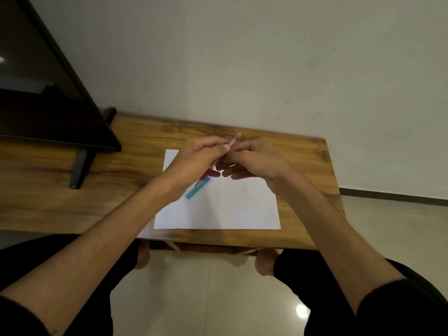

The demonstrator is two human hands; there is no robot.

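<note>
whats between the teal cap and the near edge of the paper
Just bare paper from the teal cap to that edge, seen in the head view.

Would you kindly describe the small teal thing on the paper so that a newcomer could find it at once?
Start at the wooden table and the white sheet of paper on it. On the sheet's left part, close beside the left hand, lies a short teal stick. It is the only teal thing there; the pen that this hand and the right hand grip is pink.
</note>
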